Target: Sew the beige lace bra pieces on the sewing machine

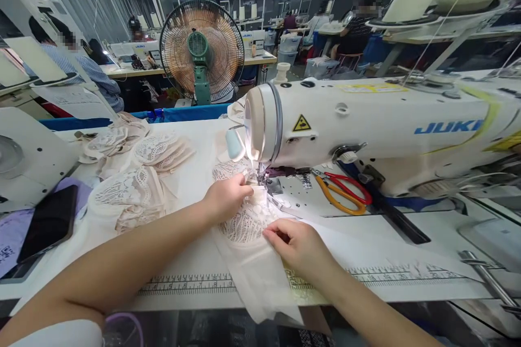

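A cream lace fabric piece [248, 225] lies on the white sewing table [195, 173], running under the needle area [264, 180] of a white JUKI sewing machine [366, 124]. My left hand [228, 198] pinches the lace right beside the presser foot, fingers closed on it. My right hand [295, 244] presses and pinches the near part of the same lace, fingers curled. The fabric's plain end hangs over the table's front edge.
A pile of lace pieces [138, 173] lies at the left. Orange-and-red scissors [344, 192] rest on the machine bed. A dark phone [49, 222] lies far left beside another machine [28, 154]. A fan [202, 49] stands behind. Other people sit at benches farther back.
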